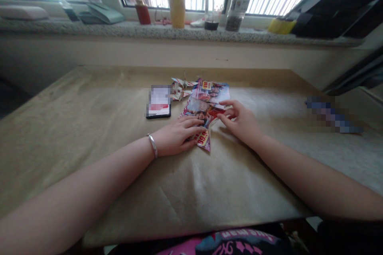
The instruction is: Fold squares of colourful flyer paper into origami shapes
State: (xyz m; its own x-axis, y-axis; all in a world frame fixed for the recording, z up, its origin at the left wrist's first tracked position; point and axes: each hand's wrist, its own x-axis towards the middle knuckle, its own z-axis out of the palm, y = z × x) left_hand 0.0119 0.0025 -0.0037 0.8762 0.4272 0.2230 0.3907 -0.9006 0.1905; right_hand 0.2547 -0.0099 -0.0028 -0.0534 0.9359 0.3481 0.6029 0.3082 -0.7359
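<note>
A colourful printed paper sheet [194, 105] lies on the table before me, its lower part narrowing to a corner with yellow price marks. My left hand [179, 133], with a silver bangle at the wrist, rests flat across its lower left, fingers stretched out. At the paper's right edge, my right hand [236, 119] has its thumb and fingers bent around the slightly raised edge; the exact contact is hard to see. Another printed sheet [220, 89] lies just beyond. Small folded paper pieces [181, 95], shaped like cranes, sit to the upper left.
A phone [158, 101] with a blurred screen lies left of the papers. A blurred long flat item [333, 115] is at the far right. The table [89, 119] has a beige cover. On the granite windowsill [110, 32] stand a red container [143, 12], a yellow cylinder [176, 0] and clear containers [237, 10].
</note>
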